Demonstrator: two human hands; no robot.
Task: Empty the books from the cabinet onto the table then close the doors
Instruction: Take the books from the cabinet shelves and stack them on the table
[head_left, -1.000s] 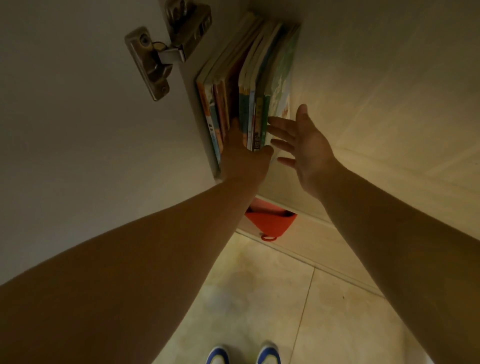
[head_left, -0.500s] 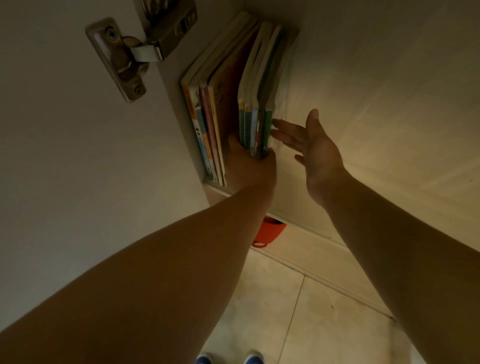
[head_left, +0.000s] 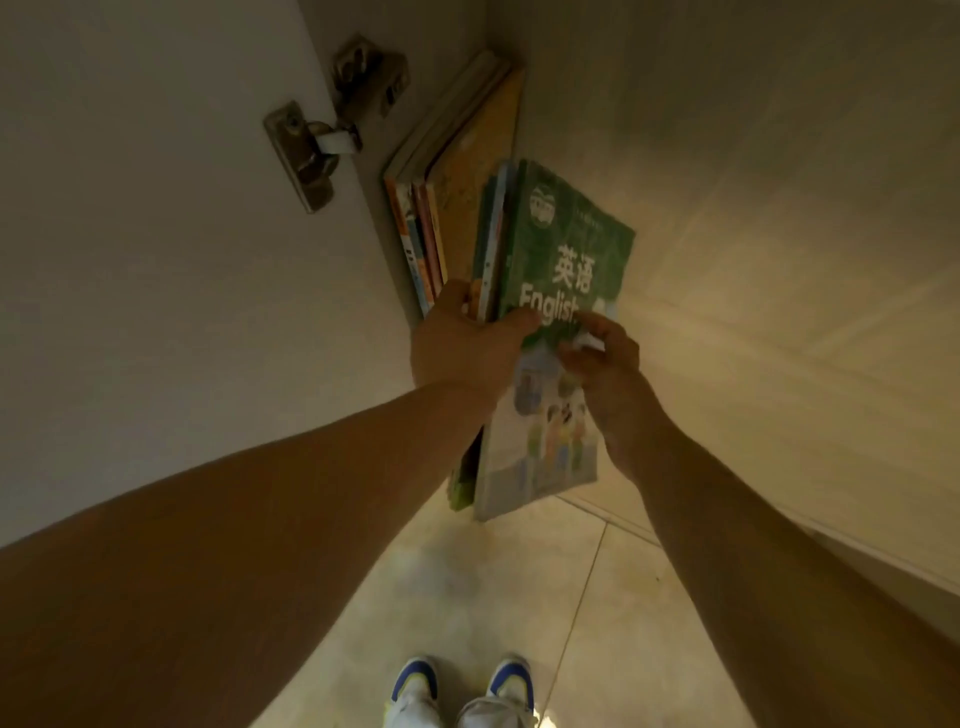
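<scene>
Both hands are on a bundle of books (head_left: 524, 332) that juts out past the cabinet's front edge; our left hand (head_left: 462, 348) curls round the bundle at its near spines, thumb across the front cover, while our right hand (head_left: 605, 358) pinches the right edge of that cover with bent fingers; how many books the bundle holds we cannot tell, since only the front one shows its face and the rest show thin edges; its lower end is blurred, and both forearms cover part of it; the front book is an English textbook (head_left: 566, 270), green above with white lettering, pale below with small cartoon figures that are hard to make out; a second group of upright books (head_left: 457, 187) stands in the cabinet corner, orange and yellow spines outward, their titles too small to read; a metal hinge (head_left: 317, 150) sits on the open door (head_left: 156, 260) at left; below, our white and blue shoes (head_left: 462, 691) stand on the tiled floor (head_left: 493, 587), cut off by the frame's bottom edge.
</scene>
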